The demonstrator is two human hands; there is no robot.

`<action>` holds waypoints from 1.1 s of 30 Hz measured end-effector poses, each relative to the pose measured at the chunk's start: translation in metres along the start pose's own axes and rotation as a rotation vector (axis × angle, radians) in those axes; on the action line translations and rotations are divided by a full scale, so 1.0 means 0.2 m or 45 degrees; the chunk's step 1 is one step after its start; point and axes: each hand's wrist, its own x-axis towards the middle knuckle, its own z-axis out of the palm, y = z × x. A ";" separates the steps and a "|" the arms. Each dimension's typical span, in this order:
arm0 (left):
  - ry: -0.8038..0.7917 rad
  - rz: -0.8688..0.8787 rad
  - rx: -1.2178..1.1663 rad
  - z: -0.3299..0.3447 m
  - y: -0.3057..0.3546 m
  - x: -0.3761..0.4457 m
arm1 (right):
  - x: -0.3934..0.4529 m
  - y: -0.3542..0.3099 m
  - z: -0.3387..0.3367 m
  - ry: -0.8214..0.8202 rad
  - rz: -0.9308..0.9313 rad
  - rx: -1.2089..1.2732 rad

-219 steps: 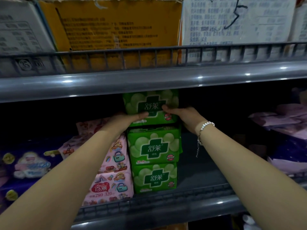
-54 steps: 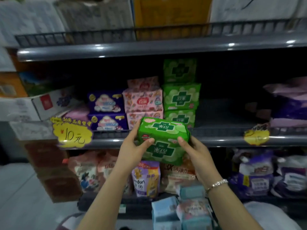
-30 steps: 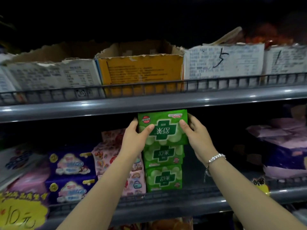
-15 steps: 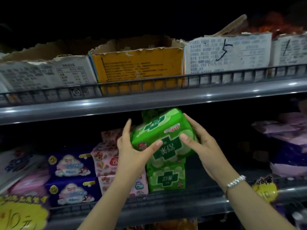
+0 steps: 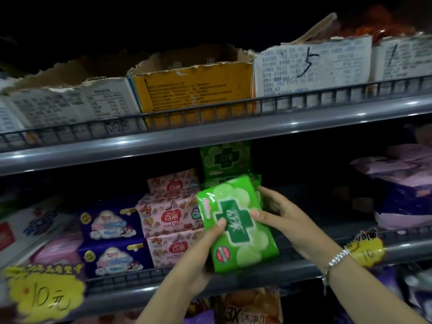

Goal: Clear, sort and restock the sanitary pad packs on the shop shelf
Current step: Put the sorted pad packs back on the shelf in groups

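I hold a green pad pack (image 5: pixel 236 220) with a dark green cross, turned on end, in front of the middle shelf (image 5: pixel 292 265). My left hand (image 5: pixel 201 256) grips its lower left side, thumb on the front. My right hand (image 5: pixel 275 211) holds its right edge. Behind it stands a stack of green packs (image 5: pixel 225 160), mostly hidden by the held pack. To the left are pink packs (image 5: pixel 170 211) and purple packs (image 5: pixel 109 225).
Open cardboard boxes (image 5: pixel 191 90) line the top shelf behind a wire rail. Lilac and purple packs (image 5: pixel 402 190) fill the shelf's right end. Yellow price tags (image 5: pixel 44 293) hang on the shelf front, with another yellow tag (image 5: pixel 367 246) at right. More packs sit on the shelf below.
The green pack came down from the top of the stack and was turned upright, closer to me. Both hands dropped with it, to the right of the stack's front.
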 end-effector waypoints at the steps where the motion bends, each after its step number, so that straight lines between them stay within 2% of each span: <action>1: 0.001 0.033 -0.077 0.01 0.00 0.00 | -0.01 0.01 -0.01 -0.043 0.045 -0.011; 4: -0.008 0.126 -0.161 0.06 -0.01 0.00 | -0.03 0.04 0.00 -0.121 0.122 0.014; 7: 0.015 0.199 -0.208 0.09 -0.02 0.04 | -0.02 0.06 0.00 -0.015 0.127 0.163; 11: 0.228 0.363 -0.246 -0.02 0.07 0.15 | 0.06 0.02 -0.04 0.165 0.119 0.288; 13: 0.241 0.427 -0.032 -0.07 0.13 0.19 | 0.12 0.01 -0.05 0.339 0.056 0.342; 15: 0.182 0.503 0.272 -0.09 0.18 0.21 | 0.18 -0.01 -0.03 0.425 -0.079 0.398; 18: 0.261 0.665 0.598 -0.06 0.27 0.24 | 0.26 -0.05 0.00 0.405 -0.259 0.306; 22: 0.404 0.781 0.826 -0.06 0.38 0.35 | 0.38 -0.11 0.00 0.270 -0.303 0.113; 25: 0.480 0.771 0.884 -0.04 0.43 0.46 | 0.50 -0.13 -0.02 0.207 -0.195 -0.040; 29: 0.523 0.593 0.986 -0.02 0.46 0.61 | 0.62 -0.12 -0.06 0.272 -0.129 -0.220; 33: 0.532 0.526 1.036 -0.02 0.42 0.66 | 0.67 -0.03 -0.07 0.296 -0.086 -0.373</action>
